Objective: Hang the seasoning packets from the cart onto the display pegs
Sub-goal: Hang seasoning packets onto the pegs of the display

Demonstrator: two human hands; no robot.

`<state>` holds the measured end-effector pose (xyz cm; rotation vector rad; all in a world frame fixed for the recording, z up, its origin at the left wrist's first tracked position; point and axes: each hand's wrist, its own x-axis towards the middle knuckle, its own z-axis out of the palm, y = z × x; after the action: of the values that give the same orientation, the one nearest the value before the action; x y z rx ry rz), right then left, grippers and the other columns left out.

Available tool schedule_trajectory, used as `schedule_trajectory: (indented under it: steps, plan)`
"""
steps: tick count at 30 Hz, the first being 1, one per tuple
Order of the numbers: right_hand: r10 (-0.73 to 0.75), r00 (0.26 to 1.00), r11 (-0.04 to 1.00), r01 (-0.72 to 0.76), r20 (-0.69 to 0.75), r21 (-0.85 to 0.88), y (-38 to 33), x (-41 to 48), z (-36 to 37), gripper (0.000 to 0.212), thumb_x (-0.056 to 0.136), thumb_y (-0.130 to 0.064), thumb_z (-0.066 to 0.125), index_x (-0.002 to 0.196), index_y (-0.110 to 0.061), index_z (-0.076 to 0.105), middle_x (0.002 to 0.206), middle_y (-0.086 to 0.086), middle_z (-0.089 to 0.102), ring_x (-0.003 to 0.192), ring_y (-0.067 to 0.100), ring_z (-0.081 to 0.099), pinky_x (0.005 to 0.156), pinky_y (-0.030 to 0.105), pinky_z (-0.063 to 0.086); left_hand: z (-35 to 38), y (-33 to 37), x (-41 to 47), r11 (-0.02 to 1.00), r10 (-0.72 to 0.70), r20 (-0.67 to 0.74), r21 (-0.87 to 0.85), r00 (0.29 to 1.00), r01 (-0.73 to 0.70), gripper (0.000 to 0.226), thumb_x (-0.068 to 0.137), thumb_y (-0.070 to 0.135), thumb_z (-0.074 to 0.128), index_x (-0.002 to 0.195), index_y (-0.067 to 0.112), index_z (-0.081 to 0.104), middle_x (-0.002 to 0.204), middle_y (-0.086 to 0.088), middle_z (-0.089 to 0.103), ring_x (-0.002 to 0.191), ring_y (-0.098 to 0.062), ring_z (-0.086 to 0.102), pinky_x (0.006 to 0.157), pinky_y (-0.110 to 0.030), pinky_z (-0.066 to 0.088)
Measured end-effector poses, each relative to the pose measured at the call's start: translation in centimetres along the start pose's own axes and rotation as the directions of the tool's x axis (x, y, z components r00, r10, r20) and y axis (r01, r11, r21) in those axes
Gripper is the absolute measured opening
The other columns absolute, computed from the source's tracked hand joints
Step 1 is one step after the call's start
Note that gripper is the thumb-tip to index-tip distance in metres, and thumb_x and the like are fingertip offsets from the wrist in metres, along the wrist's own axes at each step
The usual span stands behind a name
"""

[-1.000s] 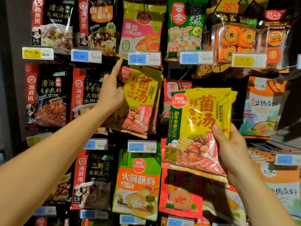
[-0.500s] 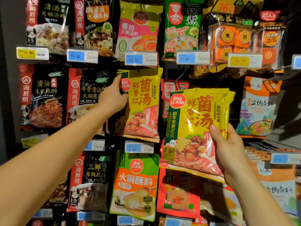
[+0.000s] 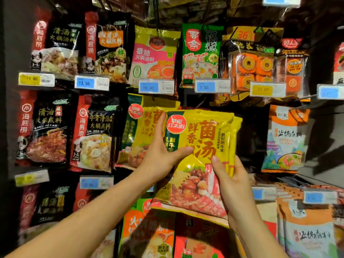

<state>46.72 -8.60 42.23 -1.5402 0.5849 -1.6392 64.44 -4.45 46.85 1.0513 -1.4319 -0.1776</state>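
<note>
Clearly, the yellow seasoning packet stood upright near the middle of the view, held in both hands. The right hand gripped its edge at 4 o'clock, with the thumb on the front. The left hand pinched its edge at 9 o'clock, thumb across the front, fingers behind. A twin packet hung at its 9 o'clock, partly covered. A green packet hung at 12 o'clock and an orange packet at 3 o'clock.
</note>
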Motion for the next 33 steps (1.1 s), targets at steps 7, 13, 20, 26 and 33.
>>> schedule_trajectory:
  steps: [7,13,20,26,33]
  plan:
    - [0.067,0.997,0.997,-0.065,-0.05,0.03,0.9,0.8,-1.1,0.027,0.103,-0.039,0.057,0.129,-0.038,0.064,0.121,-0.01,0.074,0.117,0.018,0.068,0.107,0.054,0.049,-2.7,-0.2,0.7,0.999,0.009,-0.121,-0.031,0.993,-0.013,0.096,0.084,0.02,0.083,0.154,0.053,0.026,0.145,0.039,0.033,0.124,0.023,0.037,0.1,-0.011,0.035]
    - [0.086,0.993,0.996,-0.087,-0.082,-0.003,1.2,1.4,-2.6,0.023,0.106,-0.033,0.056,0.125,-0.042,0.064,0.118,-0.006,0.074,0.116,0.038,0.065,0.104,0.06,0.048,-7.4,-0.9,2.6,0.999,-0.012,-0.272,0.041,0.962,0.024,0.08,0.079,0.0,0.081,0.135,0.042,0.043,0.124,0.014,0.057,0.109,-0.008,0.061,0.101,-0.042,0.054]
    - [0.056,0.994,0.998,-0.056,-0.089,0.002,0.8,2.1,-2.8,0.026,0.106,-0.023,0.052,0.13,-0.033,0.059,0.111,-0.021,0.067,0.105,-0.001,0.06,0.092,0.032,0.042,-9.3,-1.7,4.0,0.995,0.053,-0.298,0.094,0.953,-0.026,0.077,0.085,0.008,0.08,0.14,0.046,0.042,0.133,0.019,0.055,0.115,0.002,0.059,0.104,-0.037,0.052]
    - [0.082,0.993,0.996,-0.084,-0.088,-0.01,1.1,1.9,-2.5,0.03,0.107,-0.029,0.052,0.135,-0.035,0.06,0.121,-0.013,0.07,0.117,0.017,0.065,0.108,0.05,0.047,-9.3,-1.4,5.6,0.996,0.02,-0.27,0.09,0.963,0.004,0.078,0.089,0.007,0.077,0.149,0.037,0.039,0.126,0.027,0.05,0.107,0.016,0.058,0.087,-0.007,0.049]
    - [0.096,0.991,0.995,-0.098,-0.092,-0.017,1.1,1.9,-2.6,0.024,0.107,-0.026,0.052,0.114,-0.044,0.065,0.113,-0.01,0.073,0.111,0.021,0.068,0.098,0.044,0.051,-9.4,-0.1,7.2,0.99,-0.141,-0.249,-0.038,0.958,0.136,0.077,0.089,0.009,0.074,0.151,0.034,0.036,0.129,-0.003,0.06,0.107,-0.019,0.067,0.095,-0.037,0.057]
